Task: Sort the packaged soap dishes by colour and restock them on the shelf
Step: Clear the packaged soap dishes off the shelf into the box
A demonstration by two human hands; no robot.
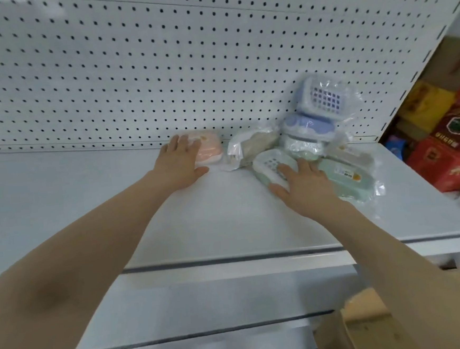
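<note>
My left hand (180, 163) lies flat with straight fingers on a pink packaged soap dish (209, 148) at the back of the white shelf (172, 220). My right hand (303, 181) rests with spread fingers on a green packaged soap dish (266, 164). A second green dish (346, 179) lies just right of that hand. A beige packaged dish (254, 145) sits between the pink and green ones. Two blue dishes lean on the pegboard behind, one (323, 98) above the other (306, 128).
White pegboard (160, 69) backs the shelf. Lower shelf tiers (205, 300) step toward me. Red and yellow boxes (446, 140) stand beyond the shelf's right end. A brown cardboard box (373, 325) sits at the bottom right.
</note>
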